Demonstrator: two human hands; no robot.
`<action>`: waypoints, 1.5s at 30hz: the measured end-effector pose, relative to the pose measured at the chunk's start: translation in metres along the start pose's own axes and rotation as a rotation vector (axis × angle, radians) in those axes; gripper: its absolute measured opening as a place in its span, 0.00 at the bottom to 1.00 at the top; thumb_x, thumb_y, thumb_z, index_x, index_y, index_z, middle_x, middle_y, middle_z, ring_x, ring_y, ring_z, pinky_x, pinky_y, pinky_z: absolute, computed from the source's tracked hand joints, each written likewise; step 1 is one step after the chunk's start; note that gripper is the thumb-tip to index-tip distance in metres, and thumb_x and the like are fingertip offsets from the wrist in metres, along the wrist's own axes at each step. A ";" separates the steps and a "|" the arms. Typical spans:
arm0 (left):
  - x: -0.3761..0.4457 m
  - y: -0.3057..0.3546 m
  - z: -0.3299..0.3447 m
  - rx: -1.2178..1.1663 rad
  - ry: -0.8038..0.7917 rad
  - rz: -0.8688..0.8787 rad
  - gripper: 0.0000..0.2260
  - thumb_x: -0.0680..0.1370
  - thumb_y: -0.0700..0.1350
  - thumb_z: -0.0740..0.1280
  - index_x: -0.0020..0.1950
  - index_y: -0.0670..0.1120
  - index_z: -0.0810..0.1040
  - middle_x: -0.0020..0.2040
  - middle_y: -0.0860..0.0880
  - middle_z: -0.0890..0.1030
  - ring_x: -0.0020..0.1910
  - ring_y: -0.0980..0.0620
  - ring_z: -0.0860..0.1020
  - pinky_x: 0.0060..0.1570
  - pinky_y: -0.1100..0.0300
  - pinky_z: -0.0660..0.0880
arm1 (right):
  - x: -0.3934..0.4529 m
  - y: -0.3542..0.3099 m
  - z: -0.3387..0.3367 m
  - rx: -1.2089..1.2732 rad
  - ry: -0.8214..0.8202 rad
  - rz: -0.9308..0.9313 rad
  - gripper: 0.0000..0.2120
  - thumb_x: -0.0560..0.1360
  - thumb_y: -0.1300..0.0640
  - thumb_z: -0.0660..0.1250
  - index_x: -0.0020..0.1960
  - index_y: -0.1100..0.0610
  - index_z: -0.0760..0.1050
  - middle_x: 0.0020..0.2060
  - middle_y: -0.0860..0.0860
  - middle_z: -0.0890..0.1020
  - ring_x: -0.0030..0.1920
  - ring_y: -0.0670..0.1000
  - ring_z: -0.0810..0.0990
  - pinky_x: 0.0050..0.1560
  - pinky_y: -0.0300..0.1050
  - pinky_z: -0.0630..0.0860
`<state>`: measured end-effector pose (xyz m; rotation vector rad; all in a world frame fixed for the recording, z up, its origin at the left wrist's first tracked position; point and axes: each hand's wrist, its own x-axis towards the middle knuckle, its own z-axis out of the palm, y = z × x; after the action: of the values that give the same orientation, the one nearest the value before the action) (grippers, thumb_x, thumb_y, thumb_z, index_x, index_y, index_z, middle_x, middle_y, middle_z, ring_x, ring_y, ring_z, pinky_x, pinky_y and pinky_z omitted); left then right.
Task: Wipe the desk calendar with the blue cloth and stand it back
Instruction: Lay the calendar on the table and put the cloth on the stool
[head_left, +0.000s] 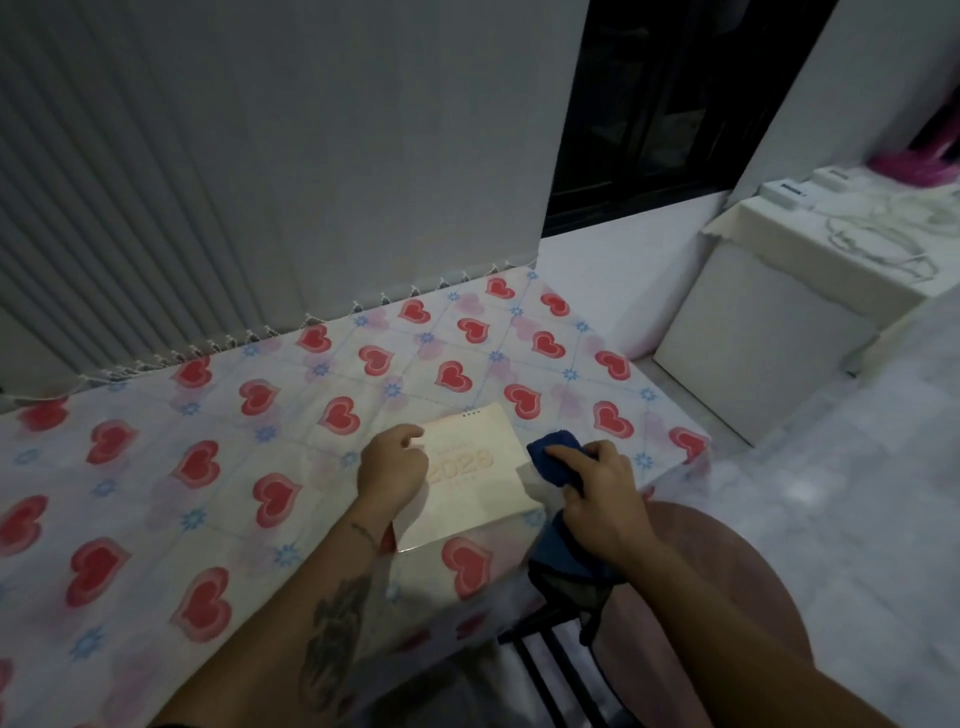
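The cream desk calendar (475, 475) lies flat on the heart-patterned tablecloth (208, 467), its cover showing "2026". My left hand (392, 467) rests on the calendar's left edge with curled fingers, pressing it down. My right hand (597, 493) grips the blue cloth (553, 452), whose bunched end touches the calendar's right edge. The rest of the cloth hangs below my wrist over the table's front edge.
Pleated grey curtains (260, 182) hang behind the table. A white cabinet (753, 338) with cables and small boxes on top stands to the right. A pink round seat (727, 597) and a dark chair frame (545, 660) sit below my right arm.
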<state>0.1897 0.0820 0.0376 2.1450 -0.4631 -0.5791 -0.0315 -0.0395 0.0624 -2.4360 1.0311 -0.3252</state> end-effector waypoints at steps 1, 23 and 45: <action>-0.008 0.010 0.010 -0.031 -0.089 0.071 0.15 0.77 0.37 0.64 0.60 0.48 0.82 0.58 0.47 0.82 0.52 0.50 0.79 0.50 0.63 0.75 | -0.003 0.003 -0.002 0.006 0.007 0.006 0.24 0.73 0.63 0.63 0.68 0.49 0.71 0.56 0.55 0.69 0.55 0.56 0.67 0.55 0.52 0.71; -0.120 0.054 0.244 0.188 -0.517 0.126 0.16 0.72 0.37 0.65 0.56 0.48 0.81 0.53 0.47 0.82 0.47 0.50 0.77 0.46 0.61 0.71 | -0.094 0.187 -0.048 -0.032 -0.261 0.304 0.27 0.66 0.49 0.61 0.65 0.49 0.64 0.56 0.54 0.73 0.52 0.60 0.74 0.45 0.48 0.69; -0.115 0.052 0.273 0.296 -0.417 0.216 0.15 0.76 0.34 0.64 0.60 0.46 0.80 0.52 0.50 0.81 0.53 0.50 0.78 0.49 0.61 0.73 | -0.053 0.256 -0.033 -0.115 -0.199 0.427 0.19 0.68 0.57 0.66 0.57 0.52 0.67 0.52 0.54 0.74 0.47 0.55 0.74 0.43 0.52 0.76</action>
<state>-0.0620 -0.0629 -0.0392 2.2075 -1.0516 -0.8824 -0.2373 -0.1664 -0.0413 -2.2103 1.4663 0.1197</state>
